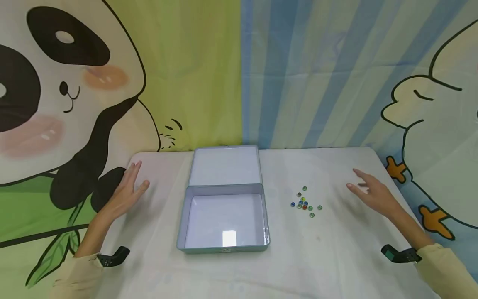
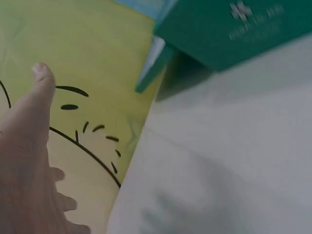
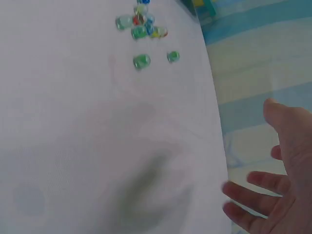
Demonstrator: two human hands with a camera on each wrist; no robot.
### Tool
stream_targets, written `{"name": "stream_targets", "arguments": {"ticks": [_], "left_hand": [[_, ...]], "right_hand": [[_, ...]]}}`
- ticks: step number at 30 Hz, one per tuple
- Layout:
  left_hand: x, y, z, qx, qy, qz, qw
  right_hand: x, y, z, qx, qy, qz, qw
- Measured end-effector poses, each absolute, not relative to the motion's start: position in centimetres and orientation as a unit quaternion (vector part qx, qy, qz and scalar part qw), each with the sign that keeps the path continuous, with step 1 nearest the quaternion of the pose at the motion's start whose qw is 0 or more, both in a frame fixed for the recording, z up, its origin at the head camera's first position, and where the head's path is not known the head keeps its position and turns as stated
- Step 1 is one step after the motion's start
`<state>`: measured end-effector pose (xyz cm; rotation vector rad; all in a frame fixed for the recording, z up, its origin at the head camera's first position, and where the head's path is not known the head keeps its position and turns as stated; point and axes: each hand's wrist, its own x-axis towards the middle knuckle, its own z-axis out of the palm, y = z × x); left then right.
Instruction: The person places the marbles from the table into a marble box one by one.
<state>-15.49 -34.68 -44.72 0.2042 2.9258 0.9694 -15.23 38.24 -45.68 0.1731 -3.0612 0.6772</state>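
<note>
Marbles (image 1: 304, 207) of glass, some green, others blue, yellow or red, lie on the white tablecloth (image 1: 298, 265), several bunched closely and a few just apart. To their left we find a hinged box (image 1: 244, 249), green outside and pale within, its lid (image 1: 225, 166) tipped back towards the patterned backdrop (image 1: 209, 74). A bright patch of reflected light shows on the box's floor. We observe the left hand (image 1: 126, 192) well apart from the box, near the table's left edge, its fingers extended and thumb spread wide. The right hand (image 1: 377, 198) lies to the right of the marbles, apart from them; in the right wrist view we note loosely extended fingers and a wide gap to the thumb. In the left wrist view, we cannot read the lettering beside the box's flower mark (image 2: 240, 10).
</note>
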Motion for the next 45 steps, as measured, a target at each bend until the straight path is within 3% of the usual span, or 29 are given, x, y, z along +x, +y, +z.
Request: {"name": "stream_targets", "arguments": {"ticks": [4, 7, 14, 21, 31, 38, 45], "left_hand": [[-14.5, -33.4, -45.8, 0.083, 0.869, 0.476, 0.105], [-13.8, -32.2, -47.1, 0.092, 0.832, 0.531, 0.13], [-12.6, -29.7, -51.1, 0.114, 0.757, 0.627, 0.142], [-12.4, -28.1, -53.6, 0.157, 0.686, 0.7, 0.122], [-13.0, -27.2, -54.4, 0.188, 0.666, 0.712, 0.12], [-13.0, -26.9, -54.5, 0.134, 0.728, 0.655, 0.149], [-13.1, -26.9, -54.5, 0.115, 0.747, 0.638, 0.147]], "right_hand": [[-14.3, 36.6, -47.2, 0.076, -0.951, 0.296, -0.037], [-13.7, 35.6, -48.1, 0.094, -0.938, 0.33, -0.047], [-13.0, 34.4, -49.6, 0.092, -0.929, 0.351, -0.071], [-12.6, 33.8, -51.5, 0.08, -0.918, 0.38, -0.083], [-12.5, 33.0, -52.3, 0.068, -0.923, 0.37, -0.078], [-12.3, 32.8, -52.6, 0.081, -0.929, 0.356, -0.066], [-12.3, 32.2, -52.6, 0.122, -0.932, 0.341, -0.025]]}}
